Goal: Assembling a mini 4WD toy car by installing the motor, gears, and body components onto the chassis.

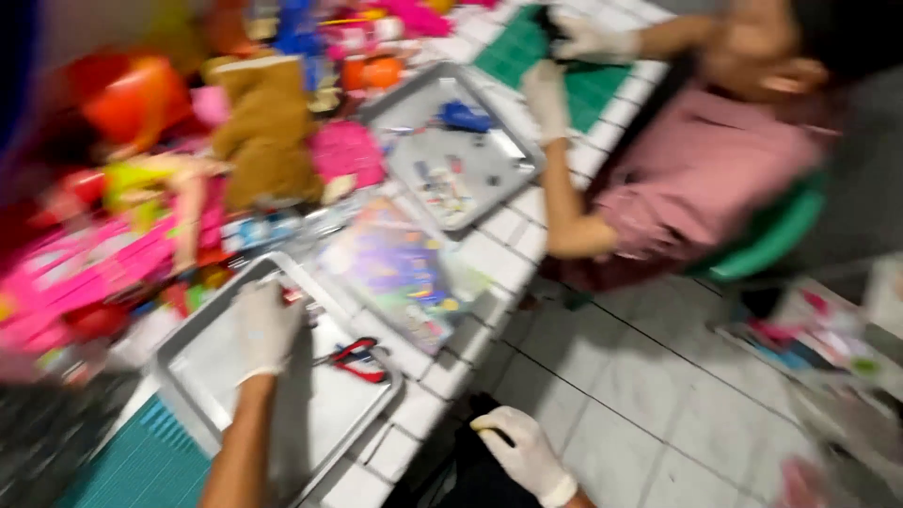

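The picture is motion-blurred. My left hand [266, 325], in a white glove, reaches over a shallow metal tray [193, 367] and rests near its far rim, beside a small red piece. The blur hides whether it grips anything. Red-handled pliers [357, 359] lie in the tray just right of that hand. My right hand [523, 453], also gloved in white, sits low beyond the table edge on dark cloth, holding nothing.
A colourful flat package [400, 268] lies past the tray, then a second metal tray [470, 174] with small parts. A brown plush toy [268, 127] and pink toys crowd the left. A person in pink [705, 169] works on a green mat [522, 52].
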